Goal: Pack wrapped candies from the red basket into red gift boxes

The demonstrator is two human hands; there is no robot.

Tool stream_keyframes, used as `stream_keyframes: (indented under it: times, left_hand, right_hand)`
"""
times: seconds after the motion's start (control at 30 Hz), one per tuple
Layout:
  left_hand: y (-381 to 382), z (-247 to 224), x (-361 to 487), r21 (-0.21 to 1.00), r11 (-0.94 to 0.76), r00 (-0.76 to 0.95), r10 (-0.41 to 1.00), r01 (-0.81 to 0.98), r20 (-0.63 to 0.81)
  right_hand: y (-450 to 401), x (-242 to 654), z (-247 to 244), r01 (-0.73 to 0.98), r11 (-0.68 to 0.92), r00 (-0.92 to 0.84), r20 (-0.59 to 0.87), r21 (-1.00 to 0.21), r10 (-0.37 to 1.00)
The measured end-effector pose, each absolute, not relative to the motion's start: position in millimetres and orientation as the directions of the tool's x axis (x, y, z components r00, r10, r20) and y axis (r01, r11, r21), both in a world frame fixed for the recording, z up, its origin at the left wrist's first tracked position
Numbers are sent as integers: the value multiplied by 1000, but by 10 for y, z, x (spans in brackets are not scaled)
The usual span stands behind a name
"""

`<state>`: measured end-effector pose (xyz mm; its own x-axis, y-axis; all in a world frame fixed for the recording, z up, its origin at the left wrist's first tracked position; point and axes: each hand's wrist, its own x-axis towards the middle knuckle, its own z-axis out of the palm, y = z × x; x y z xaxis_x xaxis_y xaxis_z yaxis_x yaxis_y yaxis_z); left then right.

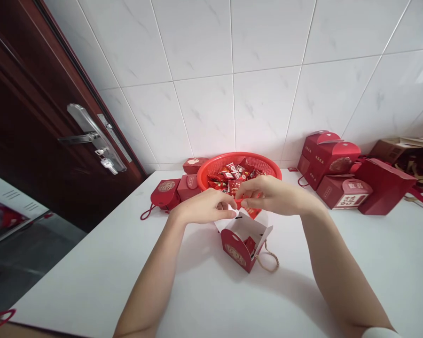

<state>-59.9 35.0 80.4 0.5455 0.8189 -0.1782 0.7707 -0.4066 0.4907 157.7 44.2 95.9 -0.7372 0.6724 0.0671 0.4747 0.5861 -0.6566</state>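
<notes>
An open red gift box [237,251] with a white inside and a twisted rope handle [273,263] stands on the white table; a small red packet [249,244] lies in it. Just above its back side are both hands. My left hand [207,206] is closed, thumb and fingers near the box's far flap; what it grips is too small to make out. My right hand [268,193] pinches at a small red item whose kind I cannot tell. Behind them sits a red plastic basket [275,170] of wrapped sweets [232,172].
Small red boxes [165,193] stand left of the basket. More red boxes [331,157] are stacked at the right, beside a brown carton [389,150]. A tiled wall [204,112] borders the table [127,244]; a dark door [38,94] is at the left.
</notes>
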Motion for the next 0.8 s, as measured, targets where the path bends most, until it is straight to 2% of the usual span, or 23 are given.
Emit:
stream_keyframes:
  times: [0.07,0.17,0.27,0.4,0.5,0.67,0.8]
  left_hand:
    - [305,823,-634,426,-381,500,840,821,-212]
    - [251,859,-695,372,-341,455,844,863,-283]
    - [234,874,-738,353,-335,452,828,874,-333]
    - [238,868,-735,327,-338,448,815,883,-366]
    - [200,874,-704,317,-336,443,811,887,-381]
    - [67,882,-671,316,-340,443,822,886,-358]
    - [29,873,-704,325,-367,469,817,872,-336]
  right_hand:
    - [406,1559,965,518,618,-760,14,-592,650]
    - [366,1570,972,625,616,-715,-36,-479,698]
    - [342,1606,967,730,572,-650,-123,-374,750]
    - [343,1646,941,834,459,-536,-253,-307,805]
    - [355,1720,932,832,456,-536,-244,-316,809]
    - [320,1977,974,746,516,-610,-119,-421,784]
    - [202,2084,983,771,469,-584,-187,-430,790]
